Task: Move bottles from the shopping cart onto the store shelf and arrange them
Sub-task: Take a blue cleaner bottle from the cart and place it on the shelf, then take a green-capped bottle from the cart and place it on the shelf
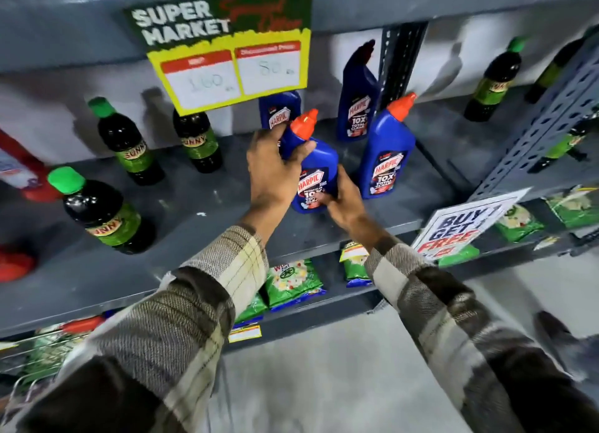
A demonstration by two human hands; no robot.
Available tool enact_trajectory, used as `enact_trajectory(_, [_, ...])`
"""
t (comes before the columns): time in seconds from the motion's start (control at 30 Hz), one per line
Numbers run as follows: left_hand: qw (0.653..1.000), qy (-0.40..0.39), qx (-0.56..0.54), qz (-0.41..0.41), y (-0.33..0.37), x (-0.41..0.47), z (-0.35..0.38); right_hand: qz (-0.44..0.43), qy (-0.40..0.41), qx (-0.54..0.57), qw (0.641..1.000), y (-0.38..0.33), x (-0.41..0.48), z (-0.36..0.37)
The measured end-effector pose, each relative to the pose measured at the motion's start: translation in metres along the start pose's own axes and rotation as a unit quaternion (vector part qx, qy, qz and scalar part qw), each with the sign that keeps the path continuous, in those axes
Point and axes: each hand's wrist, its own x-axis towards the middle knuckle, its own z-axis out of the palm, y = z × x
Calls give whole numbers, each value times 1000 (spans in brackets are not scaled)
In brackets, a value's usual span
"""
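A blue Harpic bottle with an orange cap [319, 170] stands on the grey shelf [201, 212], near its front edge. My left hand [275, 170] wraps its neck and shoulder from the left. My right hand [343, 202] grips its lower body from the right. A second orange-capped Harpic bottle [387, 154] stands just to the right, apart from it. Two more blue Harpic bottles [356, 98] stand behind, one [280, 110] partly hidden by the price sign. The corner of the wire shopping cart [35, 351] shows at lower left.
Dark Sunny bottles with green caps [103, 212] stand on the left of the shelf, and more [492, 82] at the right. A yellow price sign [227, 50] hangs above. Green packets [291, 283] fill the lower shelf. A perforated upright [534, 134] rises at right.
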Motion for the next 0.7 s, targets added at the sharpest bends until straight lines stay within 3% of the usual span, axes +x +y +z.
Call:
enact_trajectory(0.23, [1000, 1, 12, -8, -3, 1, 17, 55, -34, -5, 998, 11, 4, -6])
enact_trajectory(0.4, [1000, 17, -16, -15, -21, -29, -22, -12, 159, 19, 987, -2, -77, 31])
enact_trajectory(0.53, [996, 73, 16, -49, -69, -81, -103, -155, 54, 28, 986, -37, -144, 106])
enact_trajectory(0.7, [966, 161, 80, -188, -162, -169, -239, -210, -150, 22, 966, -75, -204, 230])
